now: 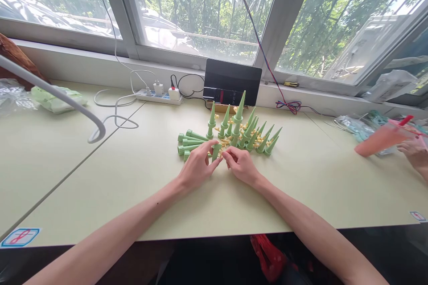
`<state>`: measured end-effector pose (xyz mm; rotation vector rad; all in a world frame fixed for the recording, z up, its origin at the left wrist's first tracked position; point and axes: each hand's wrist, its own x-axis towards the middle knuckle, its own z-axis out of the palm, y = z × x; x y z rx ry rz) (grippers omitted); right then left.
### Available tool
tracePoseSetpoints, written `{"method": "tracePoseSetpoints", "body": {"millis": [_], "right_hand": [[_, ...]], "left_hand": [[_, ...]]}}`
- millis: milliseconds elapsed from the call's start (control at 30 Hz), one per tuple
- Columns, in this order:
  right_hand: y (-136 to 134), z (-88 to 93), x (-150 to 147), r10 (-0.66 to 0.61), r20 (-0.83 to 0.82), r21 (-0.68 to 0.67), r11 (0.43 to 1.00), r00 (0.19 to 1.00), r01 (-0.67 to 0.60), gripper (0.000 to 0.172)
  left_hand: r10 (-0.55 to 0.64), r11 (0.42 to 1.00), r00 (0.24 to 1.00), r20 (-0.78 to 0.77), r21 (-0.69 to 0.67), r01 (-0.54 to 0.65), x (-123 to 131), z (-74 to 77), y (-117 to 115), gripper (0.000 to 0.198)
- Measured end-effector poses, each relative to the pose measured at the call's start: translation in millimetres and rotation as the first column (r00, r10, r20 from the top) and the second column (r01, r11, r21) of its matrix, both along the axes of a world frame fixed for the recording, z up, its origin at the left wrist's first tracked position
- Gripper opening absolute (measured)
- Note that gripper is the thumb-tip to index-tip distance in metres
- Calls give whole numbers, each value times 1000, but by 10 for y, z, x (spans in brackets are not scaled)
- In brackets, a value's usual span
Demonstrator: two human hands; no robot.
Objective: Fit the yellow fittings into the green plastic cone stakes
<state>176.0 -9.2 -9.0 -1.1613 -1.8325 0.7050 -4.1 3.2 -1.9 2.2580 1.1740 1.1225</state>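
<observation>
My left hand [199,160] is closed around a green plastic watering spike [216,152], with its fingers and thumb on either side. Close by on the right, my right hand [241,165] pinches a small yellow plastic piece [221,154] against the spike's side; my fingers partly hide it, and I cannot tell whether it is seated. Behind my hands stand several green cone-tipped spikes [238,118], points up, with yellow pieces sticking out and lying among them. To the left, several green spikes [192,141] lie on their sides beside my left hand.
Against the window sill leans a dark tablet [232,81]. A white power strip [159,95] with plugs and cables sits back left, and a grey curved stand arm [56,93] crosses the left. At right, another person's hand [416,153] is by a tilted pink drink cup [377,138].
</observation>
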Motion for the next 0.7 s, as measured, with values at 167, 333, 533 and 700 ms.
{"method": "tracePoseSetpoints", "body": {"millis": [167, 333, 533, 700], "right_hand": [[6, 5, 0, -2, 19, 1, 1000, 1000, 2, 43], [-12, 29, -12, -27, -9, -6, 1000, 1000, 27, 30], [-20, 37, -10, -9, -18, -5, 1000, 1000, 8, 29], [-4, 21, 0, -17, 31, 15, 1000, 999, 16, 39]], "left_hand": [[-2, 1000, 1000, -1, -4, 2, 1, 4, -7, 38], [11, 1000, 1000, -2, 21, -11, 0, 15, -9, 36], [-3, 1000, 1000, -2, 0, 3, -7, 15, -4, 37], [-15, 1000, 1000, -3, -8, 15, -7, 11, -17, 38]]}}
